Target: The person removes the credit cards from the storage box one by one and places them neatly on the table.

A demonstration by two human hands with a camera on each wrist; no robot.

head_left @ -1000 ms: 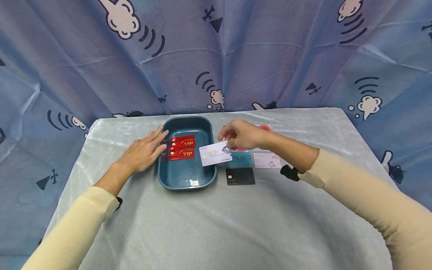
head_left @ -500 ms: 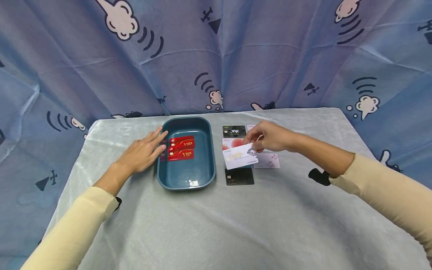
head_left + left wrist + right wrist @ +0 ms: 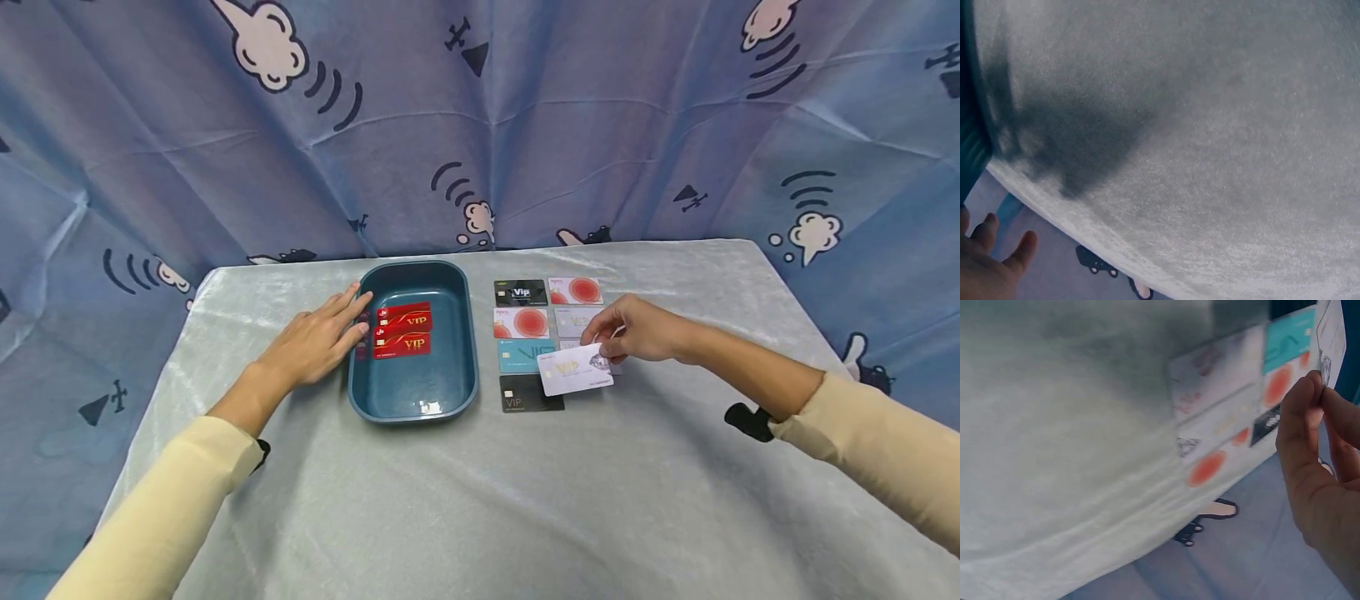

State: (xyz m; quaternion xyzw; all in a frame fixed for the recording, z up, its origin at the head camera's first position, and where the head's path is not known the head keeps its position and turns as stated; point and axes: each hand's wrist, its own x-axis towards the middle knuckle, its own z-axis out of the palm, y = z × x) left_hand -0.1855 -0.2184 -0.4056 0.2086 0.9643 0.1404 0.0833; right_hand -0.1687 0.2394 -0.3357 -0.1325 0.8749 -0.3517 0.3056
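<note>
My right hand (image 3: pixel 639 331) pinches a white VIP card (image 3: pixel 572 369) by its right end between thumb and fingertips. In the head view this card overlaps the teal card (image 3: pixel 517 355) and the black VIP card (image 3: pixel 528 393), and partly hides the pink flowered card (image 3: pixel 1215 369). My left hand (image 3: pixel 318 335) rests with extended fingers on the left rim of a dark blue tray (image 3: pixel 415 407). Inside the tray, two red VIP cards (image 3: pixel 402 344) lie one above the other.
Farther back in the rows lie a dark Vip card (image 3: pixel 520 292), two white cards with red circles (image 3: pixel 521 322) and another white VIP card (image 3: pixel 573 322). A pale cloth (image 3: pixel 480 500) covers the table. Behind it hangs a patterned blue curtain (image 3: pixel 420 125).
My right hand has carried the white VIP card from over the tray's right rim rightward and toward me, over the front cards. The left hand has stayed at the tray.
</note>
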